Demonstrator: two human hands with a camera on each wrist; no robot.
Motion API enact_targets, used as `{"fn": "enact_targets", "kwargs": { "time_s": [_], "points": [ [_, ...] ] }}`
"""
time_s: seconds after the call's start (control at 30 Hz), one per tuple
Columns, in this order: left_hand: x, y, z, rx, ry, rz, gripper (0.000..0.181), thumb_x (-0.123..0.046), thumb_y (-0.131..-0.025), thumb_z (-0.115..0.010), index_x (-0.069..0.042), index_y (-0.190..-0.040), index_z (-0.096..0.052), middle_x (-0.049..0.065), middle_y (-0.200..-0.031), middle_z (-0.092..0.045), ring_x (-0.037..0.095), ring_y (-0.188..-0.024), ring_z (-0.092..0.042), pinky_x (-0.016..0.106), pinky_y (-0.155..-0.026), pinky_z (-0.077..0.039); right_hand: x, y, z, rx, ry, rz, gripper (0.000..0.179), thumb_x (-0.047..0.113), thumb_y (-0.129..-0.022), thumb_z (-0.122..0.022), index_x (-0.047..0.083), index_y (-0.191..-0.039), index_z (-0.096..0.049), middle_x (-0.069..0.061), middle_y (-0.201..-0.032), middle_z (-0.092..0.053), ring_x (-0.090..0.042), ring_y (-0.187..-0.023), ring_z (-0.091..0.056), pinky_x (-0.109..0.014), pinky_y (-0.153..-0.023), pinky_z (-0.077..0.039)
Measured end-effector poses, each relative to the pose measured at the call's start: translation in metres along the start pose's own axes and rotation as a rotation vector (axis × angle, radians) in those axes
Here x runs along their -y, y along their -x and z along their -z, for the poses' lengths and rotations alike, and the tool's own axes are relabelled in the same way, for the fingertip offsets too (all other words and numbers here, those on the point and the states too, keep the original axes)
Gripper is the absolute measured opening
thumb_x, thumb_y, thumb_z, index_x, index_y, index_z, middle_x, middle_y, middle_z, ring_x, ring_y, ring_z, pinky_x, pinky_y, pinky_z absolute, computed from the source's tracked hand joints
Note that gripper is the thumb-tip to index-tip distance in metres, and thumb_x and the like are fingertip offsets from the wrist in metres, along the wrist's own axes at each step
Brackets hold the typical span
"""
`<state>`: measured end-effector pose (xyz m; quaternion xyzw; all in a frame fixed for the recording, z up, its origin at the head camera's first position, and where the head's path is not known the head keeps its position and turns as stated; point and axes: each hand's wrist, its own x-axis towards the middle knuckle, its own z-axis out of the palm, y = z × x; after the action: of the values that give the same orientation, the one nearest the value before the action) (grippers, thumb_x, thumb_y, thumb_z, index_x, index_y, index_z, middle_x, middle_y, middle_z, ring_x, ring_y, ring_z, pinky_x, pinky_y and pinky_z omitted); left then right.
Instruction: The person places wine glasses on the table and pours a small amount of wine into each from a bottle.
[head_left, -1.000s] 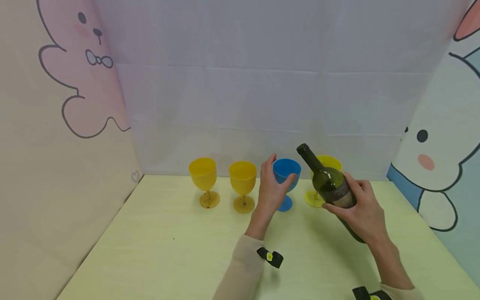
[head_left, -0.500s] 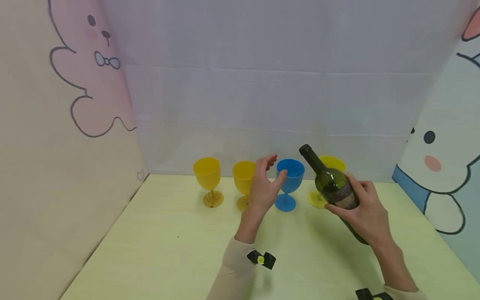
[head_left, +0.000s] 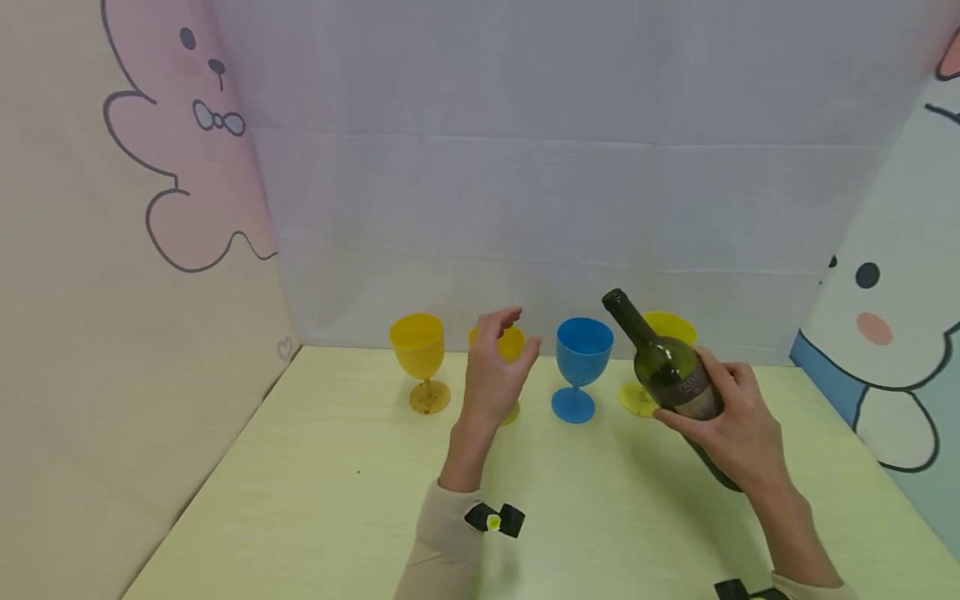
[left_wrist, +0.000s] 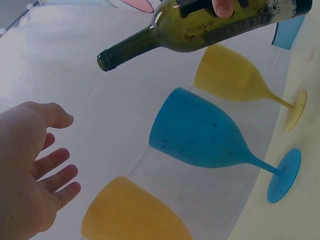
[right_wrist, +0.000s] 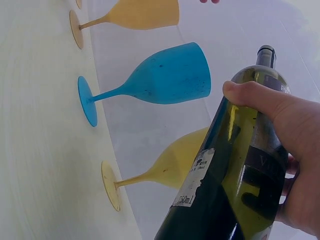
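Note:
My right hand (head_left: 731, 425) grips a green glass wine bottle (head_left: 667, 367) round its body, its neck tilted up and to the left in the head view. Behind the bottle stands a lighter yellow goblet (head_left: 639, 398), partly covered. To its left is a blue goblet (head_left: 584, 354), upright on its foot. My left hand (head_left: 491, 375) is raised with fingers relaxed and apart, holding nothing; it hides much of a yellow goblet (head_left: 512, 343). In the left wrist view a gap shows between the left hand (left_wrist: 30, 165) and the goblets. Another yellow goblet (head_left: 417, 346) stands furthest left.
The goblets form a row near the back edge of the pale table (head_left: 300, 500). A pale cloth backdrop (head_left: 465, 167) hangs behind them. Side panels with cartoon animals (head_left: 202, 183) flank the table.
My left hand has moved left from beside the blue goblet to in front of the yellow goblet next to it. The right hand keeps the bottle at nearly the same tilt and place.

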<state>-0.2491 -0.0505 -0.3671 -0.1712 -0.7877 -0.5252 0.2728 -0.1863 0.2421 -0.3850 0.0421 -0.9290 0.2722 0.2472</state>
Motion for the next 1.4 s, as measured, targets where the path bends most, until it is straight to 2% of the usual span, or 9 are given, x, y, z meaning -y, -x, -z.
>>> {"fn": "enact_targets", "kwargs": {
  "time_s": [0.23, 0.33, 0.5, 0.6, 0.77, 0.97, 1.1, 1.27, 1.4],
  "points": [
    [0.017, 0.006, 0.01, -0.039, 0.029, 0.054, 0.046, -0.02, -0.092, -0.071, -0.008, -0.133, -0.055, 0.01, -0.131, -0.056, 0.029, -0.122, -0.052, 0.046, -0.107, -0.045, -0.003, 0.001, 0.0, -0.016, -0.016, 0.01, 0.1, 0.036, -0.066, -0.092, 0.015, -0.151, -0.042, -0.023, -0.12, -0.045, -0.037, -0.089, -0.053, -0.033, -0.059, -0.039],
    [0.025, 0.008, 0.012, -0.052, 0.031, 0.075, 0.048, -0.021, -0.091, -0.073, -0.009, -0.133, -0.054, 0.009, -0.133, -0.054, 0.028, -0.125, -0.05, 0.045, -0.11, -0.042, -0.003, 0.001, 0.0, -0.015, -0.011, 0.004, 0.101, 0.037, -0.067, -0.092, 0.016, -0.151, -0.041, -0.023, -0.12, -0.045, -0.037, -0.09, -0.053, -0.033, -0.06, -0.04],
    [0.033, 0.01, 0.015, -0.099, 0.051, 0.057, 0.049, -0.019, -0.089, -0.075, -0.01, -0.133, -0.054, 0.009, -0.135, -0.052, 0.033, -0.129, -0.049, 0.048, -0.114, -0.038, -0.004, 0.001, 0.0, -0.006, -0.008, -0.005, 0.1, 0.037, -0.068, -0.091, 0.016, -0.152, -0.04, -0.023, -0.12, -0.045, -0.037, -0.091, -0.053, -0.036, -0.061, -0.041],
    [0.037, 0.01, 0.018, -0.106, 0.075, 0.072, 0.051, -0.021, -0.088, -0.076, -0.011, -0.133, -0.054, 0.008, -0.136, -0.051, 0.032, -0.131, -0.048, 0.049, -0.115, -0.036, -0.003, 0.001, 0.0, 0.0, -0.01, -0.009, 0.101, 0.037, -0.068, -0.091, 0.017, -0.152, -0.039, -0.023, -0.121, -0.045, -0.037, -0.092, -0.053, -0.036, -0.062, -0.042],
    [0.044, 0.01, 0.024, -0.071, 0.106, 0.163, 0.059, -0.03, -0.087, -0.077, -0.016, -0.138, -0.05, 0.002, -0.143, -0.047, 0.024, -0.137, -0.042, 0.048, -0.118, -0.032, -0.002, 0.0, -0.001, 0.007, -0.006, -0.012, 0.101, 0.038, -0.069, -0.09, 0.017, -0.153, -0.039, -0.024, -0.121, -0.044, -0.038, -0.092, -0.053, -0.038, -0.062, -0.043],
    [0.053, 0.013, 0.025, 0.008, 0.138, 0.286, 0.077, -0.046, -0.085, -0.076, -0.021, -0.147, -0.038, 0.0, -0.152, -0.037, 0.025, -0.142, -0.033, 0.052, -0.119, -0.03, -0.004, 0.0, -0.002, 0.011, -0.001, -0.02, 0.101, 0.039, -0.069, -0.09, 0.017, -0.153, -0.038, -0.023, -0.121, -0.044, -0.037, -0.091, -0.053, -0.036, -0.062, -0.042],
    [0.058, 0.014, 0.022, 0.053, 0.145, 0.366, 0.09, -0.053, -0.083, -0.075, -0.022, -0.153, -0.029, 0.0, -0.156, -0.032, 0.024, -0.145, -0.032, 0.049, -0.12, -0.03, -0.005, 0.001, -0.002, 0.016, 0.0, -0.026, 0.101, 0.039, -0.068, -0.09, 0.017, -0.153, -0.039, -0.023, -0.12, -0.044, -0.036, -0.09, -0.052, -0.035, -0.061, -0.041],
    [0.063, 0.016, 0.018, 0.065, 0.16, 0.406, 0.097, -0.053, -0.082, -0.076, -0.023, -0.156, -0.022, 0.0, -0.158, -0.029, 0.023, -0.14, -0.039, 0.045, -0.119, -0.034, -0.004, 0.001, -0.002, 0.021, 0.004, -0.029, 0.101, 0.04, -0.069, -0.09, 0.017, -0.152, -0.039, -0.023, -0.121, -0.044, -0.037, -0.09, -0.052, -0.036, -0.061, -0.042],
    [0.067, 0.015, 0.016, 0.073, 0.169, 0.423, 0.1, -0.053, -0.081, -0.077, -0.026, -0.157, -0.019, -0.001, -0.159, -0.029, 0.024, -0.135, -0.044, 0.046, -0.116, -0.038, -0.003, 0.001, -0.002, 0.019, 0.003, -0.027, 0.101, 0.039, -0.068, -0.09, 0.017, -0.152, -0.039, -0.024, -0.122, -0.044, -0.037, -0.091, -0.053, -0.037, -0.061, -0.042]
  ]
}}
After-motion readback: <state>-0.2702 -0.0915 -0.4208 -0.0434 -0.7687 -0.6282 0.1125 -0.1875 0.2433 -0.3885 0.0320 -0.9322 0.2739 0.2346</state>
